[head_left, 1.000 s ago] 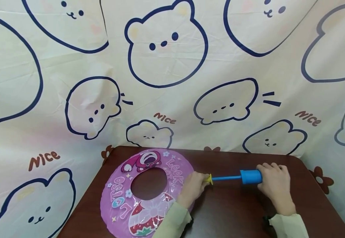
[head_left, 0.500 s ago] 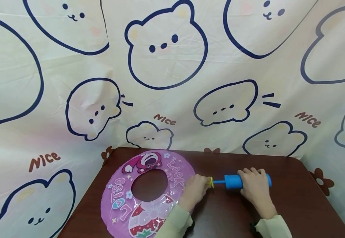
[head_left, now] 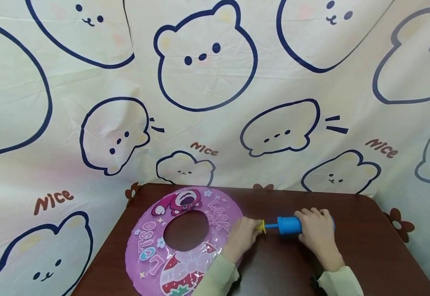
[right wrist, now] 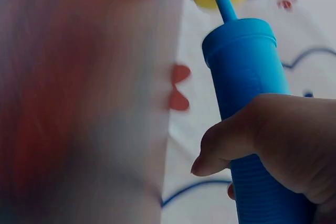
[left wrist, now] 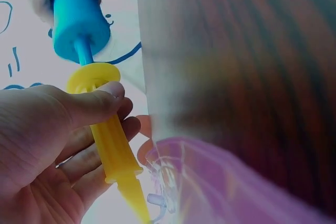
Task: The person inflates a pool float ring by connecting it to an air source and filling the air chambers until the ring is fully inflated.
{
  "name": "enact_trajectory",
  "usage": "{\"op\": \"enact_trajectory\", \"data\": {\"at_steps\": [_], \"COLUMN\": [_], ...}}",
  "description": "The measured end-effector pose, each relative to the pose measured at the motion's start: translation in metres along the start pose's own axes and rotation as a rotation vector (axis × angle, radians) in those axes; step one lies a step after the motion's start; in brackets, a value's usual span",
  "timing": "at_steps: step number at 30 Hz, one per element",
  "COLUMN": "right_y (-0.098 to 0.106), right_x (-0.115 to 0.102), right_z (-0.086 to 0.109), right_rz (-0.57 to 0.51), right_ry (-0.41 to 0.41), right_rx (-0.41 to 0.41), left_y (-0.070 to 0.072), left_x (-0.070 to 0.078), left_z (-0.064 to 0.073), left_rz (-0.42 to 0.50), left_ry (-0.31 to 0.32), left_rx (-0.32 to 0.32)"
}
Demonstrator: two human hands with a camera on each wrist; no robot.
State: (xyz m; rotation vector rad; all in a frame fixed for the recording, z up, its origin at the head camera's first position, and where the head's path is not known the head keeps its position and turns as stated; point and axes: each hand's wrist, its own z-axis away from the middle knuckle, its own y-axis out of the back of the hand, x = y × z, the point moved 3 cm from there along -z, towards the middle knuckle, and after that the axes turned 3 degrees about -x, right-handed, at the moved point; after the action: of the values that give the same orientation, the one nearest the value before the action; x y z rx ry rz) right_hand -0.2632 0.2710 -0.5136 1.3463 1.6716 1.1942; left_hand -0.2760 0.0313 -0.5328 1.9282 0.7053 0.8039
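A hand air pump with a blue barrel (head_left: 289, 225) and a yellow nozzle (left wrist: 111, 142) lies level between both hands, above the table. My left hand (head_left: 241, 238) pinches the yellow nozzle behind its round flange, thumb on top. Around the blue barrel, my right hand (head_left: 317, 234) has its fingers curled. Only a short stretch of blue rod (head_left: 271, 226) shows between flange and barrel. A purple inflatable swim ring (head_left: 137, 242) lies under my left forearm. Its clear valve (left wrist: 156, 200) is beside the nozzle tip in the left wrist view; I cannot tell whether the tip is inside it.
Both hands work over a dark brown table (head_left: 274, 271) with rounded far corners. A pale cloth (head_left: 207, 135) printed with bear outlines hangs behind the table and along its sides.
My right hand has moved left with the blue barrel, so the visible rod is much shorter than a second ago. The left hand and the swim ring stay nearly in place.
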Motion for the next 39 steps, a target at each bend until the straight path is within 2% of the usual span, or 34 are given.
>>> {"op": "enact_trajectory", "data": {"at_steps": [6,10,14,18,23,30,35,39], "right_y": [0.017,0.024,0.020,0.008,-0.003,-0.012,-0.014,-0.007], "right_x": [0.039,0.050,0.043,0.024,-0.004,-0.034,-0.030,-0.006], "right_z": [0.008,0.010,0.006,0.002,-0.001,0.000,-0.003,-0.001], "right_rz": [-0.014,-0.012,-0.014,-0.004,0.008,0.026,-0.001,-0.017], "right_ry": [-0.085,-0.101,-0.075,-0.040,0.008,0.048,0.026,-0.022], "right_rx": [0.002,-0.005,-0.017,-0.018,0.015,0.037,-0.020,-0.039], "left_y": [0.002,0.001,-0.001,-0.003,-0.002,-0.001,-0.001,-0.002], "left_x": [-0.002,-0.002,0.000,0.002,0.001,0.003,0.002,0.001], "left_z": [0.000,-0.001,-0.001,0.000,0.000,0.001,0.002,0.001], "left_rz": [0.013,0.018,-0.004,-0.035,0.007,0.025,0.020,0.046], "left_ry": [0.007,0.017,0.025,0.020,0.039,0.007,-0.001,0.010], "left_rx": [-0.006,-0.009,-0.003,-0.006,-0.038,-0.044,-0.031,-0.045]}}
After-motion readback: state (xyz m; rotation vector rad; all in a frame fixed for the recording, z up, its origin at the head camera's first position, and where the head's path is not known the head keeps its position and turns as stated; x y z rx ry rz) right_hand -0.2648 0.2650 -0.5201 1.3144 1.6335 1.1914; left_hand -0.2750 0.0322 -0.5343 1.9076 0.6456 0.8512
